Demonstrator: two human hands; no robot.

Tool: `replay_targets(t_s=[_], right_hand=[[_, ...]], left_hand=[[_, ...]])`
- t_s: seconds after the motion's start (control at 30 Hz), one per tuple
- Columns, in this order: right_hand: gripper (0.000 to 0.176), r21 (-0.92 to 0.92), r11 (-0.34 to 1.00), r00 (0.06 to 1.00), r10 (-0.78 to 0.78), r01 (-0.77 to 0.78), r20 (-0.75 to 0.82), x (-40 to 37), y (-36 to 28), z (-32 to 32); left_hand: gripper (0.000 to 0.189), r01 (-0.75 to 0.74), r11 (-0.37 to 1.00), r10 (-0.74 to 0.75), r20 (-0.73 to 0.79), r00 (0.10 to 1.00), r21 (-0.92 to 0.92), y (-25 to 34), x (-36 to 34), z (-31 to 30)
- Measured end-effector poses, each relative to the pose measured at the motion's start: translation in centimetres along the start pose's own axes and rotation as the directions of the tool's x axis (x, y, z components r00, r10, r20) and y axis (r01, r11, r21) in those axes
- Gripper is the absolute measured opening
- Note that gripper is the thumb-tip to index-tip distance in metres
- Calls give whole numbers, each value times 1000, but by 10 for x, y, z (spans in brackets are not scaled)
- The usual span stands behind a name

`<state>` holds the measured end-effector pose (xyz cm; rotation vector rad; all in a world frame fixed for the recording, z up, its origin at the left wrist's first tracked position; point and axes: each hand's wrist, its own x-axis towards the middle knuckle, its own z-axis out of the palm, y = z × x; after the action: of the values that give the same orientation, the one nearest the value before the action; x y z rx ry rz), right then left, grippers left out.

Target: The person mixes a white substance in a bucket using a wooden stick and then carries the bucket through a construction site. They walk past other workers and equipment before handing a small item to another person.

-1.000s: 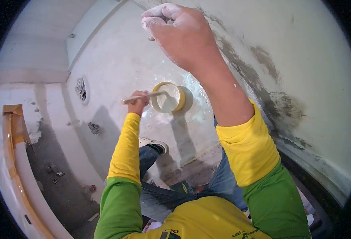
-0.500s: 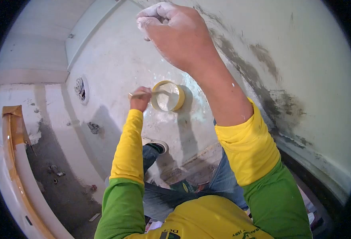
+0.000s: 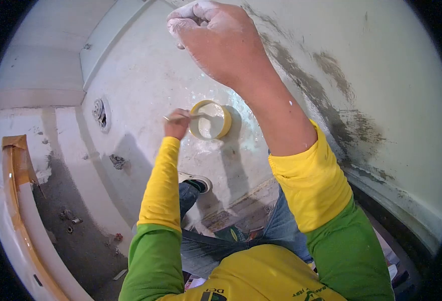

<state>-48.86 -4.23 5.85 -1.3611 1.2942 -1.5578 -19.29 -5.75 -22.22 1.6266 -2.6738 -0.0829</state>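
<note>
My left hand (image 3: pixel 177 124) is closed around a thin, pale stick-like tool (image 3: pixel 199 117). The tool's far end dips into white paste in a yellow round tub (image 3: pixel 226 124), just right of that hand. Raised close to the camera at the top, my right hand (image 3: pixel 211 35) is a closed fist, its fingers dusted with white. Whatever it may hold is hidden by the curled fingers.
Pale splashes mark the floor (image 3: pixel 155 75) around the tub. A wall (image 3: pixel 401 90) with dark grey smears runs along the right. At left are a wrapped drain opening (image 3: pixel 101 113) and an orange-taped edge (image 3: pixel 17 195). My shoe (image 3: pixel 201 181) is below the tub.
The tool in my left hand has shifted its angle a little within the tub. My right fist has drifted slightly left and up, still closed.
</note>
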Motion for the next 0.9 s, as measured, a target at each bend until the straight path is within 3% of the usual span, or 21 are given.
replay_targets(t_s=[0.07,0.1,0.13,0.2,0.23,0.27,0.33,0.37,0.4,0.47,0.5,0.53,0.6,0.63,0.67,0.73,0.77,0.8,0.83,0.87,0.9], right_hand=[[31,-57,998,999,25,-23,28,3,-6,-1],[31,-56,998,999,29,-27,28,3,-4,2],[31,-72,997,1000,7,-7,3,4,2,7],[31,-96,995,1000,-6,3,-30,-1,2,3],[31,-48,999,1000,-7,8,8,-5,-8,-5],[32,3,1000,999,-14,14,48,-7,-15,-9],[32,5,1000,998,27,-28,62,1,-15,-6],[32,7,996,993,88,-89,75,2,-14,-4],[32,8,996,993,90,-91,72,-1,-15,-3],[32,-41,996,997,-77,77,-8,-12,-18,-5],[32,-44,996,997,-75,74,-10,-13,-16,-5],[31,-45,994,995,-96,95,-24,-12,-14,-3],[31,-44,991,991,-128,127,-35,-3,-6,2],[31,-42,995,996,-87,86,-19,4,0,5],[31,-41,998,999,-43,43,-3,6,6,6],[31,-9,999,999,-30,30,18,-4,-6,-4],[31,28,999,999,-29,28,43,-7,-11,-8],[31,27,999,998,-34,33,45,-4,-12,-7],[31,23,1000,999,11,-12,50,0,-13,-5],[30,19,997,996,72,-73,53,2,-11,-3],[30,18,997,996,74,-75,52,4,3,8]], left_hand=[[10,104,825,-99,39,994,-556,42,-7,-15],[9,310,639,-165,268,949,-704,23,-6,-2],[9,314,639,-165,274,948,-702,8,0,-7],[6,646,303,-487,469,737,-701,-9,15,-24],[3,591,234,-540,402,739,-772,7,16,-32],[3,589,235,-539,400,741,-773,20,10,-28],[8,28,662,-144,-91,985,-749,29,-3,-5],[8,206,687,-178,113,977,-697,7,-3,20],[8,206,688,-176,116,978,-696,-1,4,9],[6,594,385,-504,378,777,-706,-1,16,-23],[6,521,183,-521,367,771,-834,12,16,-26],[6,519,183,-521,365,771,-835,23,10,-20],[10,12,768,-54,-47,997,-640,38,-3,-8],[10,229,534,-147,177,973,-814,31,-1,-1],[10,232,533,-146,182,972,-813,17,1,2],[5,578,207,-456,445,771,-789,3,14,-23],[4,213,662,-284,23,959,-719,-50,6,54],[5,-239,860,86,-333,939,-451,-13,4,27],[5,48,798,-64,-6,998,-601,2,3,4],[4,364,680,-163,352,922,-637,9,-4,-5],[4,393,722,-242,324,915,-569,-12,6,-5]])
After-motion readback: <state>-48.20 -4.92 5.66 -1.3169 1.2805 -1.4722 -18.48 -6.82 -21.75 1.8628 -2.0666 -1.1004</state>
